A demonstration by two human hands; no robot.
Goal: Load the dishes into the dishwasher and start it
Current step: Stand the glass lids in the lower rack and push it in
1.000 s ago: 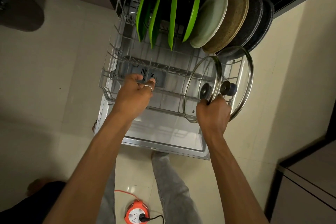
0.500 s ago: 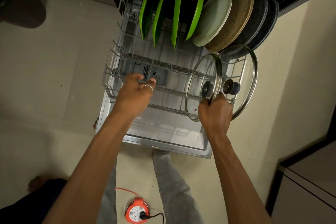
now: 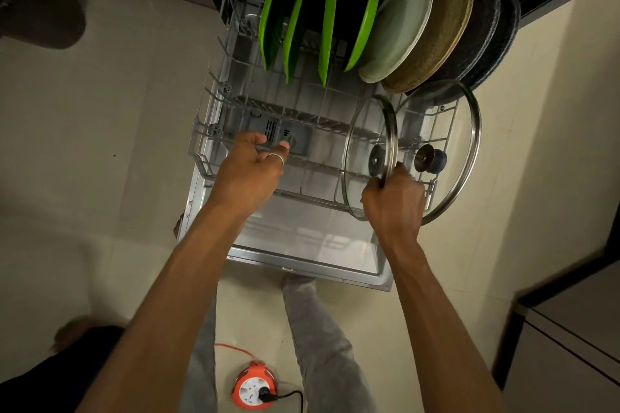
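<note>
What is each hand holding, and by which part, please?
Right hand grips the left glass lid by its rim; left hand grips a rack wire.

Orange cable reel [image 3: 254, 387] on beige floor [image 3: 100, 151], black plug [image 3: 265, 397]

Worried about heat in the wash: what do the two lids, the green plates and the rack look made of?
Held lid and other lid: clear glass, the rack shows through, with shiny metal rims. Green plates: glossy, evenly coloured, perhaps plastic or melamine; unsure. Rack: thin wire with a matte grey coat, likely coated steel.
</note>
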